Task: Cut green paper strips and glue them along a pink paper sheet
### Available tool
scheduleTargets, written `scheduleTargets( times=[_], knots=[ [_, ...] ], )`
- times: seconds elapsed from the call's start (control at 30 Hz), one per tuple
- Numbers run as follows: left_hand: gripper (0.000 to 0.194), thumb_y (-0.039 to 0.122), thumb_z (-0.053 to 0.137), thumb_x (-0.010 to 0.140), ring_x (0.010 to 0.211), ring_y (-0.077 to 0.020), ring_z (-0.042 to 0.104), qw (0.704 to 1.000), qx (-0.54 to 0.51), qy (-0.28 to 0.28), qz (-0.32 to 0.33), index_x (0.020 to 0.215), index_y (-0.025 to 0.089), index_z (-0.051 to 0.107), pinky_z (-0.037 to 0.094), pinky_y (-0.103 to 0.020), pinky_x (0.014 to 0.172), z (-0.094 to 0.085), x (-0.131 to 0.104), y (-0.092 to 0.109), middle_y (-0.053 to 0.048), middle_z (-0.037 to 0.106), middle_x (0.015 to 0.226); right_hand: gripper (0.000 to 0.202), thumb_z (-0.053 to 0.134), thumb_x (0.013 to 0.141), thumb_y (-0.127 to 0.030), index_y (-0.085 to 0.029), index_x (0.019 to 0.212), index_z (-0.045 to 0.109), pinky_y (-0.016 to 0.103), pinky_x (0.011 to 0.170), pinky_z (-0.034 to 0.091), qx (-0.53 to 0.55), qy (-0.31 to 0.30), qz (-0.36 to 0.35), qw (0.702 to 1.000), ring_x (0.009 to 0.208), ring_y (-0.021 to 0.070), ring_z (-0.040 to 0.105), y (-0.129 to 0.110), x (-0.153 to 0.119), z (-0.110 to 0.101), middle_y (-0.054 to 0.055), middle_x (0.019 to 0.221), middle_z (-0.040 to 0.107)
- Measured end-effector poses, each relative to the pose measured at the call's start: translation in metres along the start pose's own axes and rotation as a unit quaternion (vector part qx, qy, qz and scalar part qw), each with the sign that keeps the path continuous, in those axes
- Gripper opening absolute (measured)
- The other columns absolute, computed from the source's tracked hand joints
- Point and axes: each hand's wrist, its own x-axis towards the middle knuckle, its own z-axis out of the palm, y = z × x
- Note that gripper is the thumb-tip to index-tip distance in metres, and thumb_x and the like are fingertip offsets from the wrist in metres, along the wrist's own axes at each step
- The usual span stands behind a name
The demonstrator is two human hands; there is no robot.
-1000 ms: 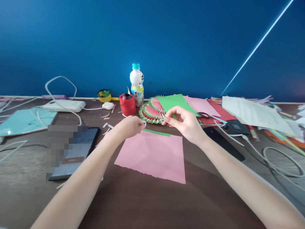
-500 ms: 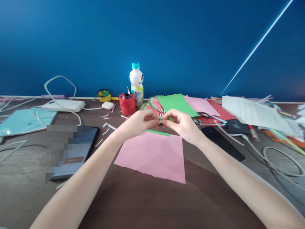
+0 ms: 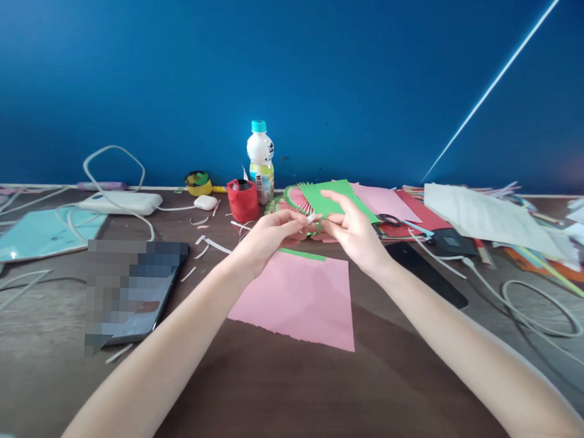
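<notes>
I have the left hand (image 3: pixel 275 232) pinching a small white piece (image 3: pixel 312 218), long axis roughly two-to-eight o'clock; the right hand (image 3: pixel 356 237) meets it from three, index raised, grip unclear to me. Pink sheet (image 3: pixel 296 299) at six; red holder (image 3: pixel 243 203) at nine, contents unreadable.

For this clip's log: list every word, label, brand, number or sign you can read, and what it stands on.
No text is readable.
Bottle: dark label marks, too small and blurred to read.
White sheet on the right: faint grey marks, too blurred.
Phone on the left: partly pixelated screen, nothing legible.
</notes>
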Motion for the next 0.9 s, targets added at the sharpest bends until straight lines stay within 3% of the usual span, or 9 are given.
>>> scheduleTargets(
  times=[0.13,0.4,0.67,0.9],
  knots=[
    [0.019,0.034,0.069,0.068,0.067,-0.0099,0.052,1.000,-0.001,0.031,-0.003,0.072,0.017,0.064,0.040,-0.026,0.072,0.012,-0.002,-0.007,0.000,0.060,0.071,0.030,0.055,0.080,-0.025,-0.020,0.110,0.055,0.039,0.083,0.054,0.014,0.004,0.017,1.000,0.071,0.0164,0.067,0.004,-0.001,0.005,0.000,0.069,0.066],
    [0.017,0.033,0.063,0.072,0.068,-0.0112,0.051,0.997,0.039,0.058,0.023,0.074,0.016,0.064,0.037,-0.025,0.067,0.016,-0.003,-0.013,0.000,0.058,0.069,0.033,0.047,0.083,-0.021,-0.022,0.115,0.056,0.041,0.087,0.051,0.004,-0.033,0.004,0.999,0.082,0.0171,0.066,0.010,-0.004,0.008,0.002,0.084,0.069],
    [0.015,0.031,0.063,0.072,0.061,-0.0083,0.047,0.998,0.003,0.060,-0.004,0.074,0.016,0.065,0.037,-0.024,0.064,0.014,-0.002,-0.013,0.000,0.059,0.070,0.028,0.049,0.082,-0.023,-0.019,0.107,0.061,0.039,0.093,0.047,0.005,-0.030,0.001,1.000,0.092,0.0165,0.064,0.008,-0.005,0.009,0.005,0.101,0.068],
    [0.011,0.025,0.064,0.070,0.058,-0.0066,0.048,0.995,-0.051,0.074,-0.033,0.069,0.016,0.061,0.038,-0.023,0.065,0.016,-0.002,-0.013,0.002,0.056,0.064,0.024,0.050,0.080,-0.023,-0.019,0.101,0.060,0.036,0.082,0.051,0.080,-0.039,0.025,0.996,0.084,0.0160,0.065,0.013,-0.003,0.010,0.006,0.098,0.068]
  ],
)
